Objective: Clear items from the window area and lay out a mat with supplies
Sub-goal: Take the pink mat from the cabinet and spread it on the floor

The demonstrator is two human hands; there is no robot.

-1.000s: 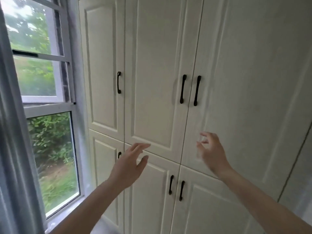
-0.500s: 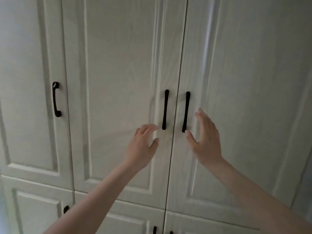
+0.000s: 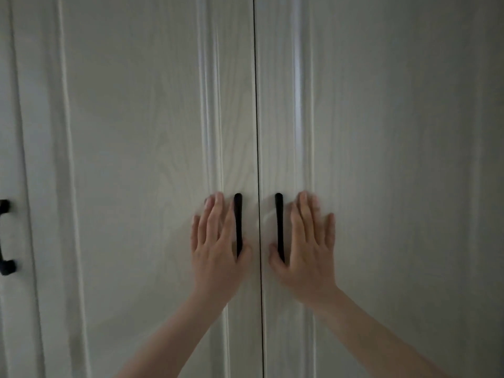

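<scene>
Now our left hand & right hand lie flat-fingered, holding nothing, each just outboard of its vertical handle: left handle, right handle; thumbs hook inboard.

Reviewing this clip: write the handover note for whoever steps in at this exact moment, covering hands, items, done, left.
Left hand: fingers straight, flat beside the left door handle, not curled round it.
Right hand: likewise, beside the right door handle.
Cupboard doors: shut.
Mat, supplies and window are out of view.
Done: nothing visible.
Left: probably open the doors, then everything else.
</scene>
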